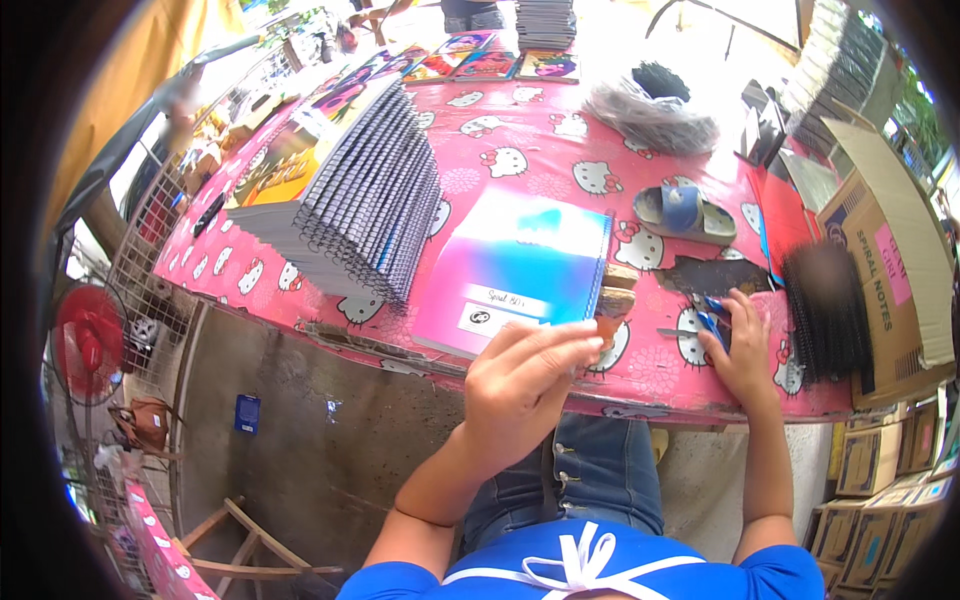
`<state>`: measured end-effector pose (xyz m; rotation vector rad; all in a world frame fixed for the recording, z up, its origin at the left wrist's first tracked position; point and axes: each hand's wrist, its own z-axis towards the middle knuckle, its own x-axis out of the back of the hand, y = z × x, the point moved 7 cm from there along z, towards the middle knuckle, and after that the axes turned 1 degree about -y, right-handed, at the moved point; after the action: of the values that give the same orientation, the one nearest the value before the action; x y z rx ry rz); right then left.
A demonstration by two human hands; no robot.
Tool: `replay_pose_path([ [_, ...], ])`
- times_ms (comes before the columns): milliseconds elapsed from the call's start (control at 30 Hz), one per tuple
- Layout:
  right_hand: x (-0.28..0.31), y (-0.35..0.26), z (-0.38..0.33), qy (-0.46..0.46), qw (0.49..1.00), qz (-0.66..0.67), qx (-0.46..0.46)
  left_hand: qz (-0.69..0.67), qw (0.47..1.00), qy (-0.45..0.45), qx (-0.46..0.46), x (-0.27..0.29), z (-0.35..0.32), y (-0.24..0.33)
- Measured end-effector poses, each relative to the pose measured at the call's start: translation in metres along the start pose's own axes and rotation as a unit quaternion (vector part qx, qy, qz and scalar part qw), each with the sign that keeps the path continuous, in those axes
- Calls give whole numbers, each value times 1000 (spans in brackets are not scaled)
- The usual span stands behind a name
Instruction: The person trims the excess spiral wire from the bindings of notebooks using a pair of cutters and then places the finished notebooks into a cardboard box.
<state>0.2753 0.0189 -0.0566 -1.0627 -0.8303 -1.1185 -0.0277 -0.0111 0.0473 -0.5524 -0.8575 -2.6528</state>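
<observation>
A spiral notebook with a pink, white and blue cover lies flat before me, its coil along the right edge. At its lower right corner is my left hand, closed, thumb and fingertips pinched together. Whatever may be between those fingertips is too small to make out. My right hand rests lower on the table to the right, its fingers around the blue handles of a pair of scissors, whose grey blade points left. Between the hands and the coil sits a worn brown block.
A tall stack of spiral notebooks stands at left. A blue slide sandal, a bundle of black coils and a cardboard box are at right. Farther back are a plastic bag and more notebooks. The pink-covered table edge is near me.
</observation>
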Motion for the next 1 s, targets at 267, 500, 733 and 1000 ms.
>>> replay_pose_path([
  [267, 73, -125, -18, 30, 913, 362, 189, -35, 991, 109, 72, -6, -15, -12],
  [500, 54, -148, -14, -71, 874, 456, 154, -37, 993, 107, 47, -6, -17, -10],
  [733, -10, -141, -26, -393, 499, 766, -103, -49, 991, 124, -20, -6, -20, -10],
  [1000, 16, -27, -21, -3, 994, 55, 90, 20, 992, 119, -36, 2, -8, 3],
])
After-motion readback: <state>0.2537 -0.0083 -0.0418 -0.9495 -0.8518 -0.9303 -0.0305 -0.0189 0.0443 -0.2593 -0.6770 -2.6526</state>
